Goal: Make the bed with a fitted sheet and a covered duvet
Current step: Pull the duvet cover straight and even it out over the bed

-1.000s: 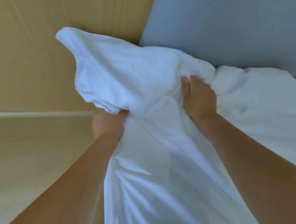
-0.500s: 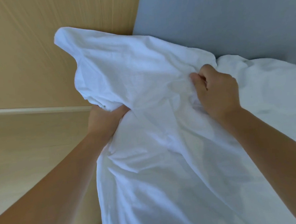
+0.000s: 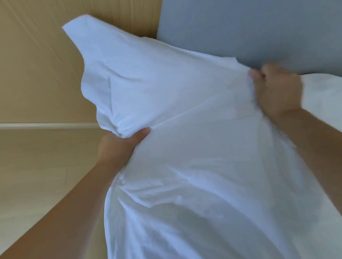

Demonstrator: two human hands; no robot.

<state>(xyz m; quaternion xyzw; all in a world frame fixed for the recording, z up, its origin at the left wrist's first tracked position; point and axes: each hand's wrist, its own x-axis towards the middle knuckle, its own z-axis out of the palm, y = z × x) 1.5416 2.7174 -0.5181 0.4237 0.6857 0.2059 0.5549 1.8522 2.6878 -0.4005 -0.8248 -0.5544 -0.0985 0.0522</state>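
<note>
As the right hand (image 3: 279, 93) has drawn off to the right over the last second, the white cloth (image 3: 189, 168) now runs taut between the two hands, with a straight crease joining them. The left hand (image 3: 118, 147) stays put, its fingers curled tight round a bunched fold at the cloth's left edge. The right hand clutches a gather in its fist just below the grey panel (image 3: 259, 22). A loose peak of cloth stands up against the wooden wall (image 3: 19, 59).

The cloth lies over the left corner of the bed (image 3: 338, 105), at the end by the grey panel. I cannot tell whether it is the fitted sheet or the duvet cover. Probably an edge is being stretched out to find a corner. No label, brand or writing shows.
</note>
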